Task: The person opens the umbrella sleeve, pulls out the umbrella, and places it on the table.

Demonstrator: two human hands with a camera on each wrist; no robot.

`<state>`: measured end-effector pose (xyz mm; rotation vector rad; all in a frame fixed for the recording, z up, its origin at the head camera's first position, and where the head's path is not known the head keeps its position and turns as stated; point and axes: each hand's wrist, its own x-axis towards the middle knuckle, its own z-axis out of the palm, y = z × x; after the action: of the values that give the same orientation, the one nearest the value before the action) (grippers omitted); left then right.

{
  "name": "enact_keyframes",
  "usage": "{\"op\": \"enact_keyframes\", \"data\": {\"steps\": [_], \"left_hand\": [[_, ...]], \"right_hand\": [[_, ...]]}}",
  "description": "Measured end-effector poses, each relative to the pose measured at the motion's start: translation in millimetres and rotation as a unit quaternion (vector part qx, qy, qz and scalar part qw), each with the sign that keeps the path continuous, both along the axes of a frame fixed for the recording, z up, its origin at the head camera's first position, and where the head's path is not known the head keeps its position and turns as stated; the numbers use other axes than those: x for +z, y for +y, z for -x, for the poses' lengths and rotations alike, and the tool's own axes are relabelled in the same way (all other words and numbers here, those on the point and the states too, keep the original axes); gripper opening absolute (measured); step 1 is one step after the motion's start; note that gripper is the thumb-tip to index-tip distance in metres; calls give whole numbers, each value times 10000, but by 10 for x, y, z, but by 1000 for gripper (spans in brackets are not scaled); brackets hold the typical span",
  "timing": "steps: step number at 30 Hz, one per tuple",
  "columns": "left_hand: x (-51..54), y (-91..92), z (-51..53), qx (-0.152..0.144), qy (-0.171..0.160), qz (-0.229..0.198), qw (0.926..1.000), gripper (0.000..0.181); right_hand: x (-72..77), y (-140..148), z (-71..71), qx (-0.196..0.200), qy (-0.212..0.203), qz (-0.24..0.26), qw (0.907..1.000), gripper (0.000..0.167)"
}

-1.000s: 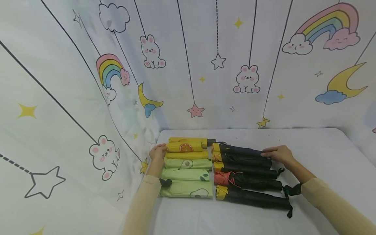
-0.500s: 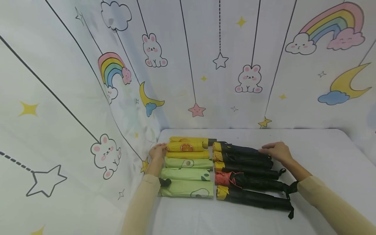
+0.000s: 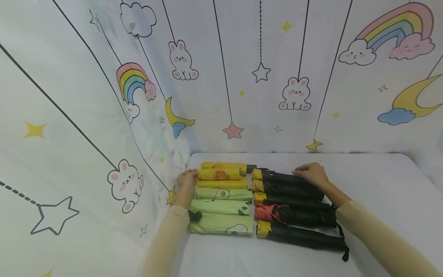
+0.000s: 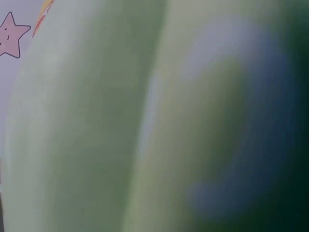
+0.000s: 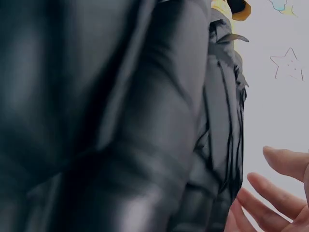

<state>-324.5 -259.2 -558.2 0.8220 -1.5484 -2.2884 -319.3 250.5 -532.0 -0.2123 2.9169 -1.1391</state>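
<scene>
Folded umbrellas lie in two columns in the head view. My left hand (image 3: 187,178) touches the left end of a yellow umbrella (image 3: 219,174) with an orange-slice print. Green umbrellas with avocado prints (image 3: 221,225) lie nearer me, one filling the left wrist view as a blurred green umbrella (image 4: 82,121). My right hand (image 3: 313,175) is at the far side of the farthest black umbrella (image 3: 285,177), fingers extended and thumb apart. In the right wrist view the right hand's fingers (image 5: 275,193) reach the far edge of the black umbrellas (image 5: 164,111).
Another yellow umbrella with a dark handle (image 3: 251,168) lies at the back. A black umbrella with a red end (image 3: 264,212) lies among the yellow-ended black ones. The white table (image 3: 380,173) meets a printed cloth backdrop (image 3: 221,77) behind and at left.
My right hand has slid left along the farthest black umbrella, from its right end toward its middle. The left hand stays at the yellow umbrella's end. The view has shifted slightly.
</scene>
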Motion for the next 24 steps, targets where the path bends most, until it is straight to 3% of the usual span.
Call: {"op": "enact_keyframes", "data": {"steps": [12,24], "left_hand": [[110,22,32,-37,38,246,9997,46],[116,21,111,-107,22,338,9994,46]], "right_hand": [[10,-404,273,129,-81,46,9999,44],[-30,-765,420,27,-655,332,9973,49]]}}
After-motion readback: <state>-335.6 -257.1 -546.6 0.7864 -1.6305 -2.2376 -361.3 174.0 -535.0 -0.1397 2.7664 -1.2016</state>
